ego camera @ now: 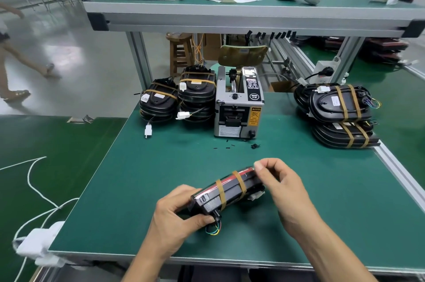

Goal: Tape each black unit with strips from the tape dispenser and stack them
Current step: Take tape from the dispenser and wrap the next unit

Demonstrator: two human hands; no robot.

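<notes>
A black unit [230,192] with two tan tape bands stands on its edge near the front of the green table [161,162]. My left hand [177,215] grips its near end, where coloured wires hang out. My right hand [280,185] pinches its far top corner between thumb and forefinger. The grey tape dispenser [238,107] stands at the middle back. Taped black units sit stacked to its left [179,97] and at the right edge [340,111].
A low shelf [230,15] spans the table at the back, carrying white controllers. Small black tape scraps [254,145] lie in front of the dispenser. A white cable [34,185] and adapter lie on the left conveyor. A person walks at far left.
</notes>
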